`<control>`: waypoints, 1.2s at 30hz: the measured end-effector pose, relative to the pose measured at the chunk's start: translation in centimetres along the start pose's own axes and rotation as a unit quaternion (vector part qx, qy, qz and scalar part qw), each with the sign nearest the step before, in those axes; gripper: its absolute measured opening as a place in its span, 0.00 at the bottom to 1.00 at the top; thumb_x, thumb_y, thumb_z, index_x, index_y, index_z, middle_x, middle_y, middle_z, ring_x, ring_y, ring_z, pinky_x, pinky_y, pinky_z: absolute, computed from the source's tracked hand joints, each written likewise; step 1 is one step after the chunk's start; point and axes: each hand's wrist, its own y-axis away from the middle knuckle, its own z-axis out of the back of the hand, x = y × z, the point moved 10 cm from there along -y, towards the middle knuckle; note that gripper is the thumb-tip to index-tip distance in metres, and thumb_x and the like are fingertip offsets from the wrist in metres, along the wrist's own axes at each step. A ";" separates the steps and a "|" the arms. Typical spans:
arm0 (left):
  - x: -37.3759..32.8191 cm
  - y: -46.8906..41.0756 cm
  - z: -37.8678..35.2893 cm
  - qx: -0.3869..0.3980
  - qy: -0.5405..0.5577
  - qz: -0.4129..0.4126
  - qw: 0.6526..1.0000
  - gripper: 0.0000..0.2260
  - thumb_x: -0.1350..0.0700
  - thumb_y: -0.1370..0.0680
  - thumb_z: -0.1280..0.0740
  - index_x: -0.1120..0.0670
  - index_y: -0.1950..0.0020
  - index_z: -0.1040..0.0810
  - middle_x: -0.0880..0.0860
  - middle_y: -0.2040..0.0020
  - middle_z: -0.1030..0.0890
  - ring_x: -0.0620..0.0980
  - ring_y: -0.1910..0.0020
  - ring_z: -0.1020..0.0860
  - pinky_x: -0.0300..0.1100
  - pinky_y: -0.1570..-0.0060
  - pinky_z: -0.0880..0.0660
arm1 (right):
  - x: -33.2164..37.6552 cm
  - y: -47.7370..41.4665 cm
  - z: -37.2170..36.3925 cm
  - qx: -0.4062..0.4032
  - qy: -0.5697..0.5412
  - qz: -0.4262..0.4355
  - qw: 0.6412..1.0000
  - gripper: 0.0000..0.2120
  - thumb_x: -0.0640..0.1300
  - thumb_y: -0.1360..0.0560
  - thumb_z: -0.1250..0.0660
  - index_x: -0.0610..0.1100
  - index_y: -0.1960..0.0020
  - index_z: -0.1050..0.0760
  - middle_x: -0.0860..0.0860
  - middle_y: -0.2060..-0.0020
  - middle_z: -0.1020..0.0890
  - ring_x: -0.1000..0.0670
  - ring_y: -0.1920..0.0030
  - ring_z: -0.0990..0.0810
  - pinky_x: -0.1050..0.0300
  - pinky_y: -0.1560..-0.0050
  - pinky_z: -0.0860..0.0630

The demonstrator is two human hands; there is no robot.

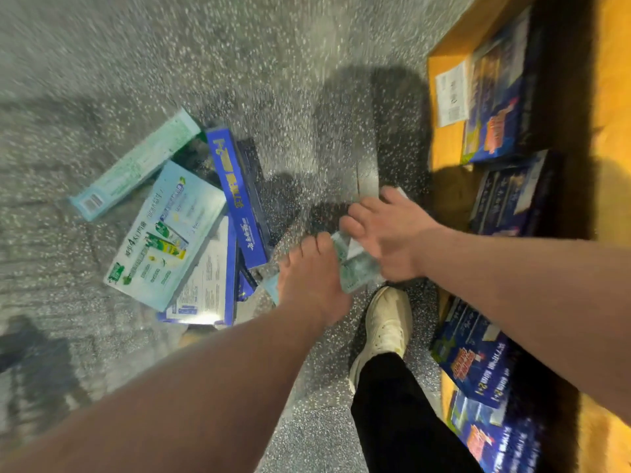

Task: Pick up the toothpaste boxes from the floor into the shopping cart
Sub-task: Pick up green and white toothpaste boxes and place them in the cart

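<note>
Fingers (321, 242) of the left hand (310, 281) curl round a green toothpaste box (355, 268); the right hand (389, 237) rests on it, fingers straight. Other boxes (170, 233) litter the floor (239, 63).

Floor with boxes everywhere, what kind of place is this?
Probably a shop aisle: a speckled floor, toothpaste boxes spilled on it, and more boxed stock on a low yellow shelf.
</note>
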 end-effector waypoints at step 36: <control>1.4 85.6 69.2 -0.483 -0.261 -0.003 0.836 0.35 0.33 0.37 0.28 0.50 0.40 0.34 0.50 0.46 0.26 0.54 0.48 0.25 0.50 0.49 0.28 | 33.5 59.8 86.3 -0.454 0.241 -0.057 0.856 0.30 0.61 0.42 0.27 0.50 0.47 0.34 0.50 0.51 0.24 0.45 0.48 0.21 0.48 0.53 0.33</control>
